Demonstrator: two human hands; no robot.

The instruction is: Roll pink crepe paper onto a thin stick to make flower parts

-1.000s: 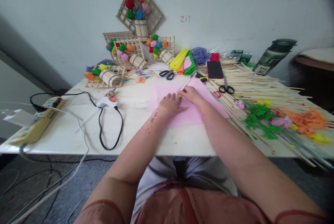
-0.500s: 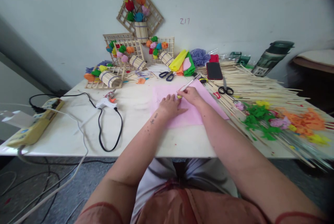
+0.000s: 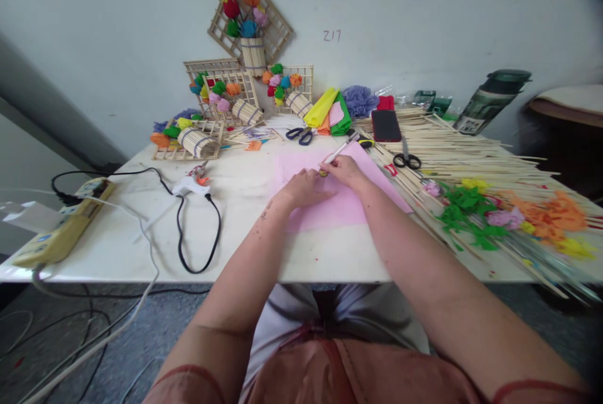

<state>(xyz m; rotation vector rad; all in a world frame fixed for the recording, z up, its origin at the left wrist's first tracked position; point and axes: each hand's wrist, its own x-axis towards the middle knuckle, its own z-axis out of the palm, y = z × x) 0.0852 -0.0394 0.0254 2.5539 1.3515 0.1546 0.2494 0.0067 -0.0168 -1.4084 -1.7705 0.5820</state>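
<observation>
We are looking at our left hand (image 3: pixel 304 187) lying on the pink paper sheet (image 3: pixel 340 203), palm down and fingers loosely together, pressing the sheet to the white table (image 3: pixel 141 234). Just to its right, our right hand (image 3: pixel 345 170) is closing thumb and forefingers in a pinch around the low end of a pen (image 3: pixel 337 152), whose yellowish tip is meeting the paper right beside the left fingertips. The pen is lying tilted, its long axis running from that near-left tip up toward the far right, so the free end is pointing away from us at the black scissors (image 3: pixel 407 159) and the heap of bamboo sticks (image 3: pixel 471 156). The sheet itself is spreading flat at the middle of the table, under and between both hands. Well apart on the left, a glue gun (image 3: pixel 192 183) is resting with its black cord looping toward the near edge.
</observation>
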